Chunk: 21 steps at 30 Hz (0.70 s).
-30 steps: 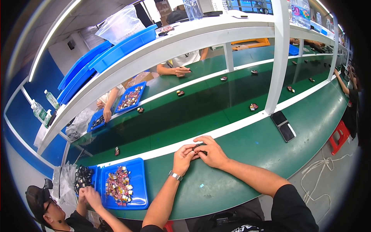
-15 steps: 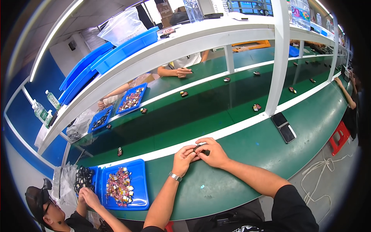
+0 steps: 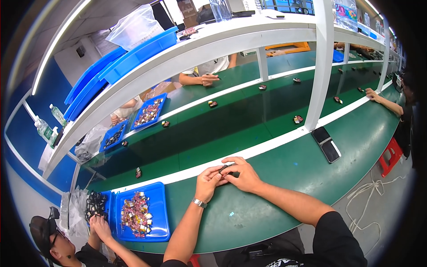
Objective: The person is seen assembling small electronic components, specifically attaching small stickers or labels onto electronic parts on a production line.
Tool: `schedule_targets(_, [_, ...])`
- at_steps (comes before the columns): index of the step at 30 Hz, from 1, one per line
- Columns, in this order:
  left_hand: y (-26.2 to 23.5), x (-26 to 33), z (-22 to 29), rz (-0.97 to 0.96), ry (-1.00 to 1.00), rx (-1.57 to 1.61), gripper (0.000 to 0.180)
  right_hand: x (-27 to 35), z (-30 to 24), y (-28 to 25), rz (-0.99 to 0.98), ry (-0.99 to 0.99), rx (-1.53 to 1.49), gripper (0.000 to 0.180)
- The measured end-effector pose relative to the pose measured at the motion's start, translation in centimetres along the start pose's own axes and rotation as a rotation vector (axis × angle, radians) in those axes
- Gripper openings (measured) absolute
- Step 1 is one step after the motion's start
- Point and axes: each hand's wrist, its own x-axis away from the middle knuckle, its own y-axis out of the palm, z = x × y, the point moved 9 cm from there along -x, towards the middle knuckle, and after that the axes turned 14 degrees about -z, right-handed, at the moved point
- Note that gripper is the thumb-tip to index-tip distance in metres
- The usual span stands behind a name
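My left hand and my right hand meet over the near green worktop, beside the white rail. Between their fingertips they pinch a small black part with a reddish bit showing; the fingers cover most of it. Both hands are closed on the part, thumbs toward each other. To the left of my forearm lies a blue tray heaped with small pink, white and yellow pieces.
A flip-open black case rests on the worktop at right. Small assemblies are spaced along the green belt. A white post rises from the rail. At lower left a co-worker's hands are beside a tray of black parts.
My hands stay together on the black part, with slight finger movement. At far right, a co-worker's hand has reached toward the belt. The view has shifted slightly.
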Motion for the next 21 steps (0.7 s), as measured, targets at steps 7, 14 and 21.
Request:
schedule_targets(7, [-0.3,0.0,0.1,0.041,0.028,-0.037,0.026,-0.5,0.1,0.3,-0.022,-0.026,-0.017,0.014])
schedule_targets(14, [-0.2,0.0,0.2,0.066,-0.007,-0.048,0.026,-0.4,0.0,0.4,-0.087,0.022,-0.013,0.018])
schedule_targets(21, [0.1,-0.1,0.0,0.022,-0.020,-0.048,0.028,0.0,-2.1,-0.7,0.020,-0.158,0.137,0.016])
